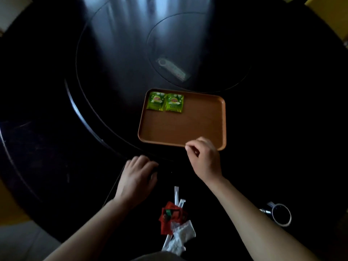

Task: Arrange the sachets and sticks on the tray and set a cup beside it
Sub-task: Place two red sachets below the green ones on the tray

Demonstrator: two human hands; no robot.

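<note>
Dark round table [56, 147], glossy light streaks, yellow chair [327, 17], pale floor [20, 240]

The scene is dim and underexposed. The dark table [56, 147] swallows nearly all detail and merges into plain black on the right. Light comes from the far side, beyond the top of the frame, and lies on the polished top as pale, streaky glare. The tray [188, 129] is the best-lit thing, evenly toned, without hard shadows. The right hand [204, 157] and left hand [136, 176] look pale and slightly soft. The white sachets [180, 240] near the bottom edge are blurred. A thin glint marks the cup [281, 215] rim. Wide-angle distortion bends the table's edge into a strong curve, and the corners are brighter.
</note>
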